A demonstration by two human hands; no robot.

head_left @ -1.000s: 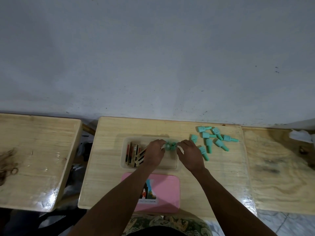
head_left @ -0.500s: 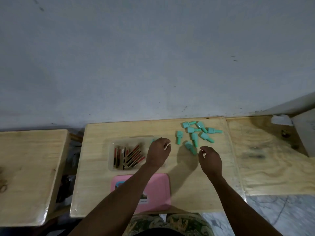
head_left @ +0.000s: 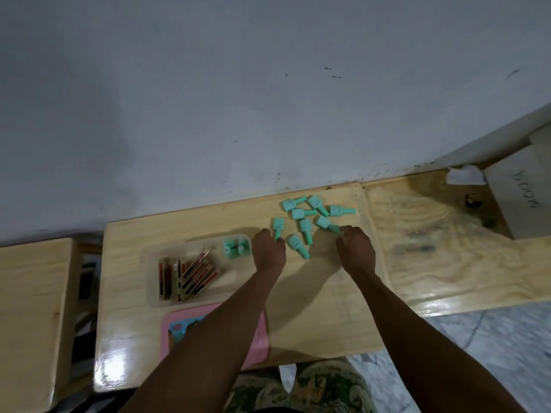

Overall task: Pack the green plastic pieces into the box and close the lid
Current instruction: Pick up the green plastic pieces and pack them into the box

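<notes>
- Left hand (head_left: 268, 253) is knuckles up just past the box's right end, fingers curled down onto the stem tip of the left piece (head_left: 278, 224), pinching it as far as the view shows.
- Right hand (head_left: 356, 253) is near the table's right edge, well apart from the left hand. Its fingers are curled too, closing on the stem tip of the right piece (head_left: 323, 222).
- Both held pieces lie flat on the table (head_left: 313, 323), caps pointing to the far edge.
- Between and beyond the hands lie six more pieces (head_left: 306, 229), all on their sides. Two are between the hands and four are in a loose cluster by the far right corner, some touching.
- Box (head_left: 229, 284), clear and open, sits left of centre, just beside the left wrist.
- Two packed pieces (head_left: 235, 248) stand side by side in its far right corner.
- Red and gold sticks (head_left: 187, 272) fill its left half, some fanned at a slant.
- Lid (head_left: 167, 338), pink, lies flat at the near edge, against the box's near side, partly under the left forearm.
- Side tables flank the table: one on the left (head_left: 29, 293) and one on the right (head_left: 432, 248).
- On the right one's far end are a white carton (head_left: 518, 192) and a crumpled tissue (head_left: 463, 175).
- Grey wall (head_left: 208, 99) runs along the far edge.
</notes>
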